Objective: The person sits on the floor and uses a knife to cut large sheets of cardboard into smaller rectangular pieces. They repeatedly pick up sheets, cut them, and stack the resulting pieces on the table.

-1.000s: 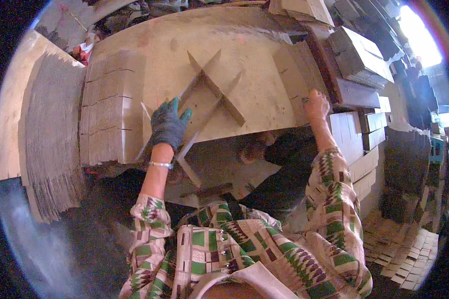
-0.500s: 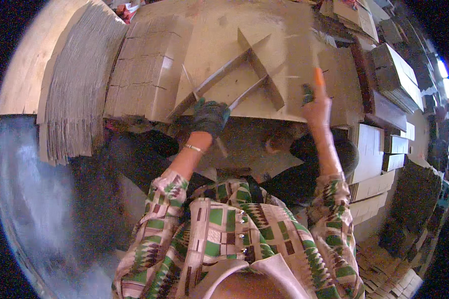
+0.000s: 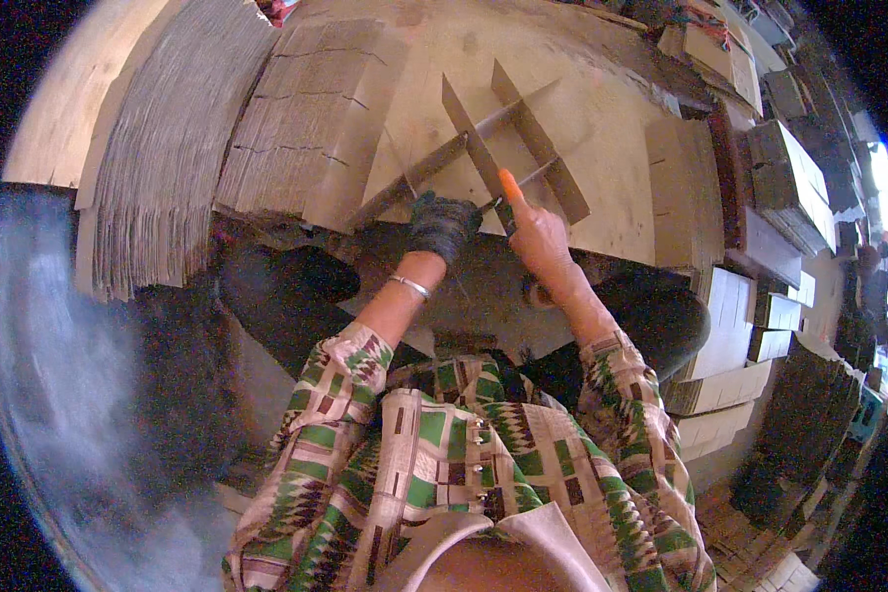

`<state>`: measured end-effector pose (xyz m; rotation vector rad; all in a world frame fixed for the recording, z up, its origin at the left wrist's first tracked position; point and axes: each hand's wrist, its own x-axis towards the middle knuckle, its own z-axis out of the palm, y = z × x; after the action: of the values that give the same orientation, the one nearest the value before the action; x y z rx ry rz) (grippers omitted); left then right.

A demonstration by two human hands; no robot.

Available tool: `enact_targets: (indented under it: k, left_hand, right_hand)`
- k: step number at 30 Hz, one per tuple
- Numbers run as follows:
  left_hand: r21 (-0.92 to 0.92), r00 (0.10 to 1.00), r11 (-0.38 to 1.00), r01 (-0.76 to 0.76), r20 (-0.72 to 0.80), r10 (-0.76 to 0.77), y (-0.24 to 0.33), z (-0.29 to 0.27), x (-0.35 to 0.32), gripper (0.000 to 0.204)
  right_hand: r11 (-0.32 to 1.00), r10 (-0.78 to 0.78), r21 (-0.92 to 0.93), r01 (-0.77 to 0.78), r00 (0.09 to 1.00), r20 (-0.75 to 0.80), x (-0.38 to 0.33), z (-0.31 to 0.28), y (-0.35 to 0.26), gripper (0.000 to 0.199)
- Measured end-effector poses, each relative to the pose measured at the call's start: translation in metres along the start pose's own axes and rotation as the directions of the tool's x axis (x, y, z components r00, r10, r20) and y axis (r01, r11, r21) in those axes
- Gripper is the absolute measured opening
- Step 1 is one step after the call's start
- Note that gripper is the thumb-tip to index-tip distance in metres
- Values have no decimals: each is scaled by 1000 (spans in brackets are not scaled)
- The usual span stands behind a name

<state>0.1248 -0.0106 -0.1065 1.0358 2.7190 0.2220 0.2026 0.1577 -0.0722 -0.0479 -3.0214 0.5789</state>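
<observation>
On the wooden board in front of me, slotted cardboard strips cross each other in an open lattice. My left hand (image 3: pixel 445 228), in a dark glove, is closed at the near ends of the lengthwise strips. My right hand (image 3: pixel 538 237) is bare apart from an orange cover on the index finger and something dark at the thumb. It pinches the near end of a cardboard strip (image 3: pixel 472 138), which stands on edge across the lattice. Another cross strip (image 3: pixel 543 148) stands to its right, roughly parallel. The fingertips of my left hand are partly hidden.
Stacks of slotted cardboard (image 3: pixel 296 128) and taller layered cardboard (image 3: pixel 183 128) lie at the left of the wooden board (image 3: pixel 602 128). A further cardboard stack (image 3: pixel 683 187) stands at its right edge. More cardboard bundles (image 3: pixel 789 183) crowd the far right.
My right hand has moved left from the right-hand stack to the lattice, with a cardboard strip now in it. The lattice and my left hand have shifted slightly right in view.
</observation>
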Motion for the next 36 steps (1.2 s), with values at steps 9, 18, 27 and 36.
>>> enact_targets:
  k: [9, 18, 27, 36]
  left_hand:
    - [-123, 886, 992, 20, -458, -74, -13, -26, -12, 48]
    - [-496, 969, 833, 245, 134, -205, -38, -13, 19, 65]
    - [-126, 946, 971, 203, -230, -227, -105, -21, 14, 20]
    - [236, 394, 487, 841, -884, -252, -250, -375, -102, 30]
  right_hand:
    - [981, 195, -11, -195, 976, 94, 2, -16, 12, 85]
    - [729, 428, 533, -429, 894, 134, 8, 53, 103, 59]
    - [-5, 223, 892, -453, 869, 442, 34, 67, -32, 64]
    - [158, 198, 849, -503, 859, 472, -3, 128, 63, 47]
